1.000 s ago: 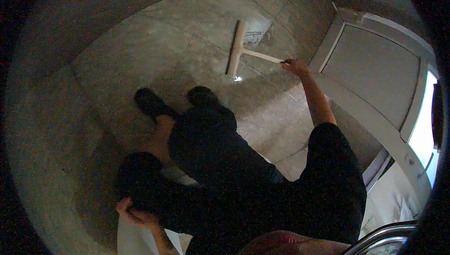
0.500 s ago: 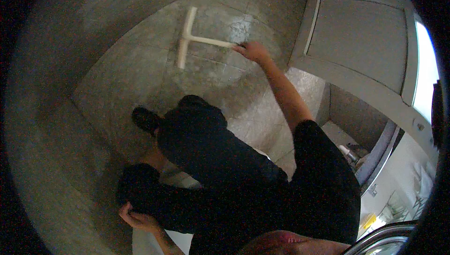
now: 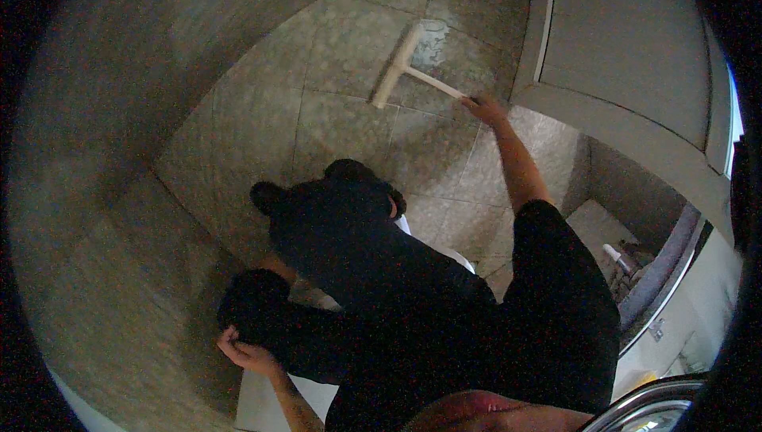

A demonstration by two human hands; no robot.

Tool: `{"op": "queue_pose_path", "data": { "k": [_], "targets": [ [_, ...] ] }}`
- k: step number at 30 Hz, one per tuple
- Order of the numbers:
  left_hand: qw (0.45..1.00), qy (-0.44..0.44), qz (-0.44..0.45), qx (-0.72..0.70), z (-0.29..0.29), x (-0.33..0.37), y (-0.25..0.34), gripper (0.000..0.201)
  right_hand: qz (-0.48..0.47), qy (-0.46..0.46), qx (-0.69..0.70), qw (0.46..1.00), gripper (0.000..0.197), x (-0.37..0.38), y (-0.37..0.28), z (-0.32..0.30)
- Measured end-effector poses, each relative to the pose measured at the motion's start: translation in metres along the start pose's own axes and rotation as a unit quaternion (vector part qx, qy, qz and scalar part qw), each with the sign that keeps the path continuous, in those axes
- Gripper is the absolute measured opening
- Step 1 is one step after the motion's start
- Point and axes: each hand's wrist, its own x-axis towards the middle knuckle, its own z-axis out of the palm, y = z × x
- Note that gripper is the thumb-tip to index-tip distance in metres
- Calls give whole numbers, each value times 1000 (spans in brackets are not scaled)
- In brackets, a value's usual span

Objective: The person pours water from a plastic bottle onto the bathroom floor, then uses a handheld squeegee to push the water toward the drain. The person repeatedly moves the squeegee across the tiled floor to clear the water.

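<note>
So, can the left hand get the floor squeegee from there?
Probably not without moving: the left hand sits low, with the dark-clad legs between it and the floor squeegee, farther out on the tiles.

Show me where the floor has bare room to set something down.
Free: floor between the squeegee and the shoes; also floor between the legs and right forearm. Crowded: around the right hand gripping the squeegee near the door, and the recess at right, where small items sit.
</note>
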Motion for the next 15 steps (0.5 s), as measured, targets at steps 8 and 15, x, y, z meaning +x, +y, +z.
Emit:
{"op": "queue_pose_path", "data": {
  "k": [8, 15],
  "targets": [
    [997, -30, 11, -76, -12, -35, -54, 28, 189, 25, -108, 976, 70, -141, 84, -11],
    [964, -170, 9, -203, 0, 11, 74, 55, 104, 103, 165, 975, 65, -121, 50, 39]
  ]
}}
